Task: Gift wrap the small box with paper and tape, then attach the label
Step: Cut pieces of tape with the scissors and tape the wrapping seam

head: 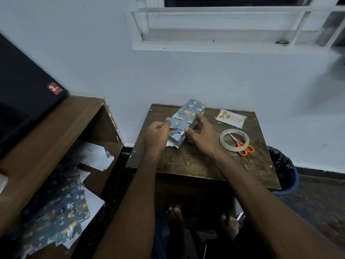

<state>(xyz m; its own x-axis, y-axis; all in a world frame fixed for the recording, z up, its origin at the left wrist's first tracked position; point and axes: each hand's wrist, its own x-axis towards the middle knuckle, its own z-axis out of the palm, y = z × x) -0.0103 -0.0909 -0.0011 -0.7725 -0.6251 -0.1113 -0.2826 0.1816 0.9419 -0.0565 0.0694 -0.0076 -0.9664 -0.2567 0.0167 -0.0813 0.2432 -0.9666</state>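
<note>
The small box [186, 114], covered in blue patterned wrapping paper, lies at the back of a small dark wooden table [196, 161]. Its near end shows loose paper with a white underside. My left hand [157, 135] pinches the paper at the box's near left side. My right hand [202, 134] grips the near right side, thumb on the paper and fingers curled round the box. A roll of clear tape [234, 140] lies to the right. The label [231, 118], white with gold decoration, lies at the back right of the table.
Orange-handled scissors [242, 146] lie partly inside the tape roll. A brown shelf unit [46, 139] at left holds loose wrapping paper sheets [61, 208]. A blue bin with a black liner [283, 171] stands right of the table. My bare feet [175, 215] show below.
</note>
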